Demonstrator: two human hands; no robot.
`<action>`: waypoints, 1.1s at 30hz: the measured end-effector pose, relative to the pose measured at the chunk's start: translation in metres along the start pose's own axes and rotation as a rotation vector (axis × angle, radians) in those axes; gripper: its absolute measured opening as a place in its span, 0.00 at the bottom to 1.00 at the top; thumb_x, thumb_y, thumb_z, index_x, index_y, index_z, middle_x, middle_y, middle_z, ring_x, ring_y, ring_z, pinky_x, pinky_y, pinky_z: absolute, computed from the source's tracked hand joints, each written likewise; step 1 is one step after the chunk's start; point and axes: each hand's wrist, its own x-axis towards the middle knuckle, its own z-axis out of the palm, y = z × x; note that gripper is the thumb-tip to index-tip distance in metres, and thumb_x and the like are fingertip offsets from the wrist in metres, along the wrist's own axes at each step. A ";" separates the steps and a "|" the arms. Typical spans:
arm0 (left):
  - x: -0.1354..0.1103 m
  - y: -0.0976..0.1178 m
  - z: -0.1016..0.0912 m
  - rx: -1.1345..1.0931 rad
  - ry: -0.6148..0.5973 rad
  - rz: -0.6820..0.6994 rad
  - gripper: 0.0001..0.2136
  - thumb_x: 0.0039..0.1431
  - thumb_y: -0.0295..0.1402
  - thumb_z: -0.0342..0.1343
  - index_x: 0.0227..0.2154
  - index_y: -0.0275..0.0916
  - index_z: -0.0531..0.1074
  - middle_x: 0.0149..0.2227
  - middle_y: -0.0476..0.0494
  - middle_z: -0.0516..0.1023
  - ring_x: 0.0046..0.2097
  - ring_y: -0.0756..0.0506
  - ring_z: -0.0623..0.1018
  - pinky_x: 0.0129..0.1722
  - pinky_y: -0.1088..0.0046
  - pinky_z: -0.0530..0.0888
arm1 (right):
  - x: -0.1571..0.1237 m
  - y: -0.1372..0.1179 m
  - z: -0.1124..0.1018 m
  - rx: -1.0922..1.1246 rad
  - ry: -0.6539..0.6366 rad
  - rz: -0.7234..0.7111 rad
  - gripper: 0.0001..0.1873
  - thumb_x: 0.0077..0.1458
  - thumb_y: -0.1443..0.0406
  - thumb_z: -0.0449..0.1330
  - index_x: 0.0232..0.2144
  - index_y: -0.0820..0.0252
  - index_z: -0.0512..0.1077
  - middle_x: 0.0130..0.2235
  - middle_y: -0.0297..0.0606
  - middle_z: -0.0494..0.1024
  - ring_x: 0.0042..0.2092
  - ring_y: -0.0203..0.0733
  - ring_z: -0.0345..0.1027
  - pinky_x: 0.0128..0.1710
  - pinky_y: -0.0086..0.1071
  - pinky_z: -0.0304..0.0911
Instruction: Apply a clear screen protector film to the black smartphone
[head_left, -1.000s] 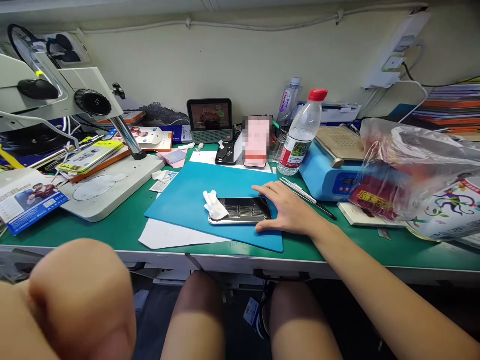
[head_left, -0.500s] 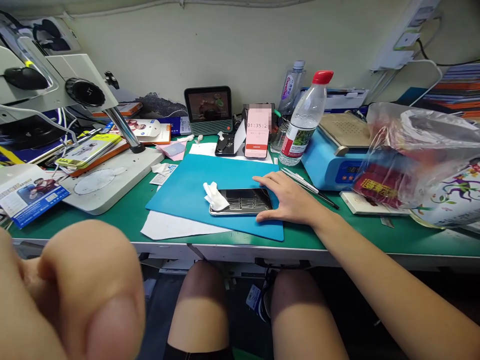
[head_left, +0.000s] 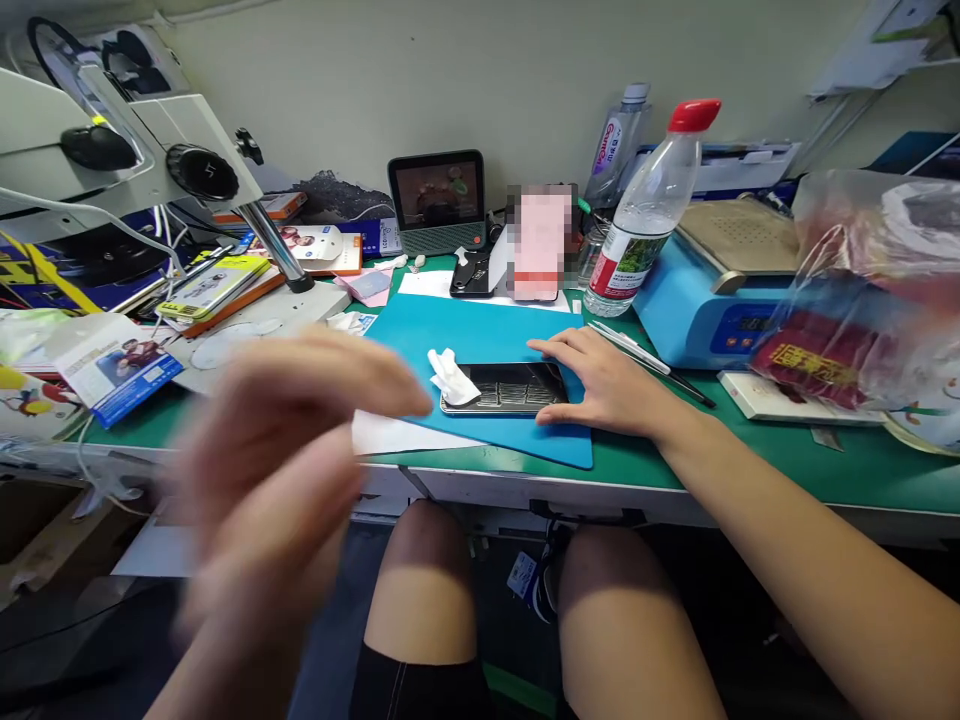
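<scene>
A dark smartphone [head_left: 517,388] lies flat on a blue mat [head_left: 480,325], its screen showing lines of grey marks. My right hand [head_left: 600,385] spans the phone's right end, thumb at the near edge and fingers at the far edge. On the phone's left end rests a crumpled white tissue [head_left: 452,380]. My left hand [head_left: 277,460] is raised close to the camera, left of the mat, and smeared by motion. Its thumb and forefinger stand apart, with nothing visible between them.
Behind the mat stand a small smart display [head_left: 439,205] and a pink-screened phone [head_left: 540,240]. A red-capped bottle [head_left: 637,240], a blue heating device [head_left: 697,300] and a plastic bag [head_left: 847,300] are on the right. A microscope stand [head_left: 277,245] is on the left.
My left hand has moved from the lower left corner, very near the camera, forward and right toward the mat. My right hand stays at the phone. The view has shifted slightly.
</scene>
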 end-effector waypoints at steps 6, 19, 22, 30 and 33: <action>0.000 -0.075 0.033 0.471 -0.385 -0.055 0.05 0.68 0.31 0.55 0.42 0.42 0.76 0.47 0.43 0.80 0.52 0.40 0.76 0.52 0.59 0.75 | 0.001 0.000 0.000 0.011 -0.009 0.003 0.52 0.53 0.29 0.52 0.63 0.61 0.71 0.51 0.55 0.77 0.52 0.64 0.70 0.53 0.56 0.66; -0.011 -0.092 0.045 0.571 -0.510 0.019 0.12 0.73 0.36 0.52 0.49 0.39 0.79 0.53 0.38 0.80 0.56 0.37 0.76 0.58 0.57 0.74 | 0.001 -0.005 -0.002 0.010 0.075 -0.023 0.40 0.62 0.36 0.51 0.53 0.62 0.78 0.47 0.54 0.80 0.50 0.62 0.72 0.50 0.54 0.67; -0.011 -0.086 0.052 0.550 -0.571 0.082 0.14 0.74 0.36 0.50 0.52 0.38 0.78 0.57 0.38 0.79 0.60 0.38 0.75 0.63 0.57 0.70 | 0.002 -0.003 -0.002 0.046 0.044 0.000 0.41 0.60 0.34 0.50 0.53 0.60 0.78 0.48 0.53 0.80 0.50 0.61 0.72 0.50 0.53 0.67; -0.010 -0.052 0.105 0.594 -0.764 0.194 0.22 0.76 0.43 0.46 0.59 0.32 0.72 0.66 0.34 0.72 0.69 0.34 0.67 0.69 0.53 0.62 | 0.000 0.000 -0.004 0.270 0.188 0.117 0.45 0.66 0.37 0.33 0.48 0.57 0.80 0.45 0.48 0.82 0.48 0.55 0.74 0.52 0.50 0.66; -0.009 -0.046 0.121 0.622 -0.761 0.201 0.25 0.76 0.44 0.44 0.60 0.28 0.71 0.67 0.30 0.71 0.70 0.35 0.67 0.69 0.56 0.61 | -0.001 -0.001 -0.004 0.269 0.191 0.126 0.47 0.65 0.36 0.32 0.47 0.59 0.80 0.45 0.49 0.83 0.48 0.55 0.74 0.53 0.50 0.65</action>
